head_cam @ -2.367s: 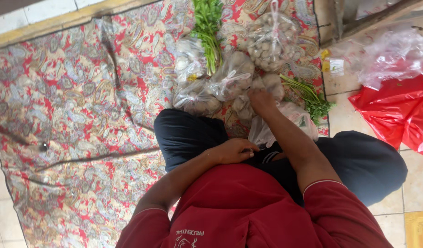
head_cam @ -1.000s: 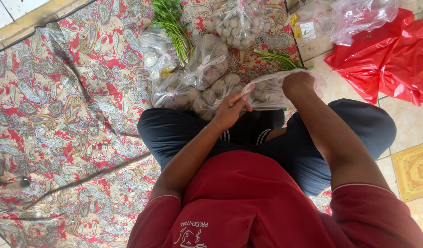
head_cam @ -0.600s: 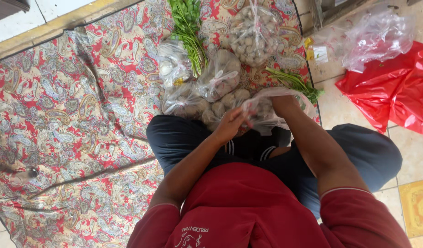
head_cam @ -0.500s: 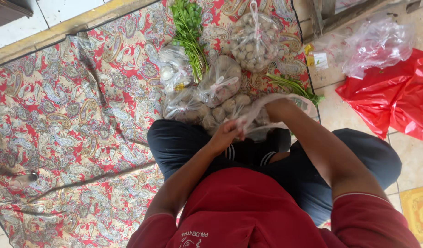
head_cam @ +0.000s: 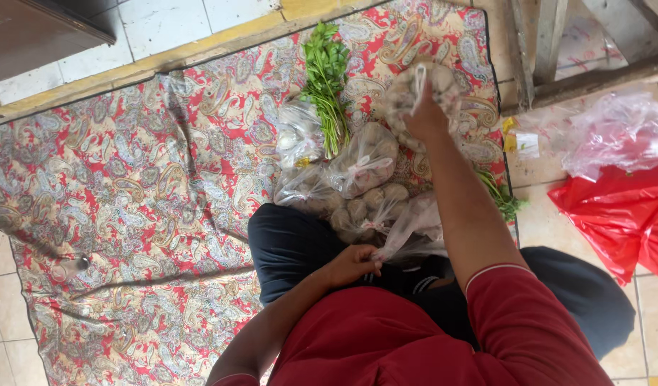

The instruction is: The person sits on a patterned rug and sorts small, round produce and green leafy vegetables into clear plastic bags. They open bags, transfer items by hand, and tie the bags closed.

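My left hand [head_cam: 352,264] rests on my lap, pinching the mouth of a limp clear plastic bag [head_cam: 414,232]. My right hand [head_cam: 424,119] is stretched forward and closed on the top of a tied clear bag of pale round bulbs [head_cam: 404,89] at the far side of the cloth. Between the two hands lie other clear bags of pale round produce [head_cam: 368,163], the nearest [head_cam: 357,207] against my knees. A bunch of green leafy herbs [head_cam: 326,82] lies just left of the far bag.
A red paisley cloth [head_cam: 129,214] covers the tiled floor. A red plastic bag [head_cam: 618,218] and crumpled clear plastic [head_cam: 615,132] lie at the right. Wooden legs [head_cam: 540,50] stand at the top right. More greens [head_cam: 502,196] poke out by my right arm.
My right hand left the bag on my lap and reached forward to the far tied bag. My left hand stayed at the lap bag's mouth. The view shifted slightly.
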